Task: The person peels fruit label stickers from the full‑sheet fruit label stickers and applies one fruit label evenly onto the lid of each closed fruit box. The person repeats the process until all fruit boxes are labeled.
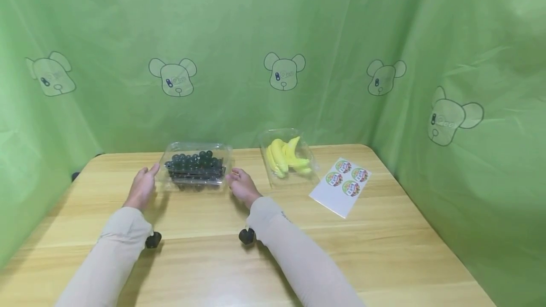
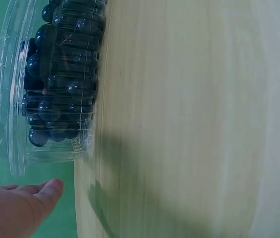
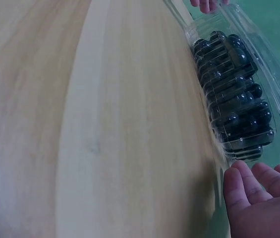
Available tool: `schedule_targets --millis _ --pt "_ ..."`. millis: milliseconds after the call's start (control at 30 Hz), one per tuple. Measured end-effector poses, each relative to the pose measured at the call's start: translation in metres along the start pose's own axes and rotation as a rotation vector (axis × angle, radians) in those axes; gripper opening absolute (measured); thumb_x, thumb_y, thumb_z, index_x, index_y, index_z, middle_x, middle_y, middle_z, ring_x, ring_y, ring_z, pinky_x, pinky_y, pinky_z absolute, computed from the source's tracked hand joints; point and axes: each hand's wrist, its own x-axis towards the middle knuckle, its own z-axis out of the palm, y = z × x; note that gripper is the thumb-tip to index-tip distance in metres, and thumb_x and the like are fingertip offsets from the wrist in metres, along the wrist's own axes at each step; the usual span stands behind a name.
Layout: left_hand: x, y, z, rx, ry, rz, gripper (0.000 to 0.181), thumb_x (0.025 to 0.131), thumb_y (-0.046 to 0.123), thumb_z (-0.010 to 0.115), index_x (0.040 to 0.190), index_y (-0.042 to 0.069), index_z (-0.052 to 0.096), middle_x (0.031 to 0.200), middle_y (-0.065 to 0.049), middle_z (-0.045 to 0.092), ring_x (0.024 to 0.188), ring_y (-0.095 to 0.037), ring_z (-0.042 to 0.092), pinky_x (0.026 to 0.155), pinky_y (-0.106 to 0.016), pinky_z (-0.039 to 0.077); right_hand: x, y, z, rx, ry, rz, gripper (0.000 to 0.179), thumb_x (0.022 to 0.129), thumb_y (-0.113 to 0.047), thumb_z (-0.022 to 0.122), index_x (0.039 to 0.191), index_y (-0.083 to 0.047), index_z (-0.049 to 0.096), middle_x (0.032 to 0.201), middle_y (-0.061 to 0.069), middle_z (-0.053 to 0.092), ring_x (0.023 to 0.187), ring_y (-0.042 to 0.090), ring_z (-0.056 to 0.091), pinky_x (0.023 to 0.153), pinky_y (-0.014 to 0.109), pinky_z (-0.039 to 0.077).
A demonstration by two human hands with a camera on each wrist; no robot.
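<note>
A clear plastic box (image 1: pixel 170 148) of dark grapes (image 1: pixel 194 161) stands on the table (image 1: pixel 204 255), left of the middle. My left hand (image 1: pixel 142 187) is beside its left end, fingers extended. In the left wrist view, a gap shows between that hand (image 2: pixel 18 208) and the box's rim (image 2: pixel 13 99). At the right end is my right hand (image 1: pixel 243 186). The right wrist view has its straight fingers (image 3: pixel 236 186) right by the box end; whether they touch it I cannot tell. Neither hand grips anything.
To the right, a second clear plastic tray (image 1: pixel 266 155) holds yellow bananas (image 1: pixel 281 158). Beyond it lies a white sheet (image 1: pixel 330 198) with several round fruit stickers (image 1: pixel 351 188). Green curtains (image 1: pixel 230 22) surround the table at the back and sides.
</note>
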Motion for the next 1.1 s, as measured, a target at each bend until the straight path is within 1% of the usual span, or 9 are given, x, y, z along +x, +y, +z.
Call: schedule_targets --millis 233,500,633,733,867,933,967,1000,1100 --pt "-0.002 0.003 0.003 -0.089 -0.033 -0.017 0.088 0.099 0.060 0.025 0.150 -0.001 -0.015 0.157 -0.027 -0.009 0.140 -0.050 0.014 0.116 -0.056 0.007 -0.001 -0.001 0.004 -0.027 -0.002 0.015 0.054 0.102 -0.024 0.048 0.148 -0.001 0.032 0.146 0.017 0.044 0.132 0.033 0.043 0.111 0.043 0.034" --pt "0.001 0.002 0.005 -0.144 -0.025 -0.011 0.086 0.100 0.058 0.026 0.150 -0.003 -0.009 0.158 -0.027 -0.003 0.140 -0.044 0.018 0.117 -0.055 0.008 -0.002 -0.003 0.010 -0.037 -0.008 0.032 0.047 0.102 -0.023 0.048 0.143 0.000 0.042 0.135 0.014 0.055 0.125 0.030 0.050 0.108 0.041 0.039" --pt "0.003 0.002 0.005 -0.140 -0.007 -0.003 0.085 0.100 0.058 0.027 0.151 -0.004 -0.002 0.149 -0.029 0.020 0.110 -0.031 0.041 0.117 -0.053 0.016 -0.001 -0.002 0.011 -0.053 -0.011 0.035 0.047 0.102 -0.025 0.048 0.143 -0.002 0.043 0.135 0.013 0.055 0.125 0.030 0.050 0.109 0.042 0.038" --pt "0.003 0.003 0.006 -0.130 -0.005 0.002 0.084 0.100 0.057 0.028 0.152 -0.004 0.002 0.145 -0.027 0.025 0.098 -0.023 0.041 0.116 -0.053 0.018 0.000 0.000 0.011 -0.057 -0.011 0.039 0.047 0.102 -0.025 0.048 0.144 -0.003 0.043 0.136 0.012 0.055 0.126 0.030 0.049 0.109 0.043 0.037" --pt "0.003 0.004 0.005 -0.140 0.004 0.012 0.079 0.101 0.054 0.030 0.151 -0.004 0.013 0.096 -0.012 0.055 0.076 -0.013 0.045 0.095 -0.039 0.043 0.001 0.001 0.012 -0.060 -0.008 0.033 0.047 0.103 -0.025 0.047 0.144 -0.003 0.042 0.137 0.012 0.054 0.128 0.030 0.048 0.109 0.042 0.037" --pt "0.004 0.004 0.004 -0.154 0.013 0.016 0.074 0.102 0.053 0.031 0.148 -0.004 0.021 0.069 0.004 0.043 0.060 -0.007 0.040 0.074 -0.031 0.044 0.002 0.001 0.012 -0.066 -0.005 0.029 0.047 0.103 -0.026 0.047 0.144 -0.003 0.042 0.137 0.013 0.053 0.128 0.030 0.048 0.109 0.041 0.037" --pt "0.004 0.004 0.004 -0.162 0.021 0.016 0.070 0.102 0.052 0.031 0.144 -0.003 0.027 0.064 0.011 0.031 0.053 -0.005 0.032 0.065 -0.030 0.040 0.002 0.002 0.013 -0.071 -0.004 0.028 0.047 0.103 -0.026 0.046 0.144 -0.003 0.042 0.138 0.013 0.053 0.128 0.030 0.048 0.109 0.041 0.038" --pt "0.004 0.004 0.004 -0.173 0.027 0.016 0.066 0.102 0.052 0.033 0.141 -0.002 0.031 0.062 0.012 0.031 0.052 -0.004 0.031 0.063 -0.029 0.040 0.003 0.002 0.013 -0.075 -0.002 0.027 0.047 0.103 -0.026 0.046 0.144 -0.003 0.041 0.138 0.014 0.053 0.128 0.030 0.048 0.109 0.041 0.038" --pt "0.005 0.004 0.005 -0.189 0.024 0.020 0.064 0.102 0.051 0.033 0.138 -0.001 0.033 0.065 0.012 0.033 0.056 -0.005 0.033 0.072 -0.028 0.043 0.003 0.003 0.013 -0.091 0.010 0.021 0.047 0.103 -0.025 0.047 0.144 -0.002 0.042 0.138 0.014 0.053 0.128 0.030 0.048 0.108 0.040 0.039"
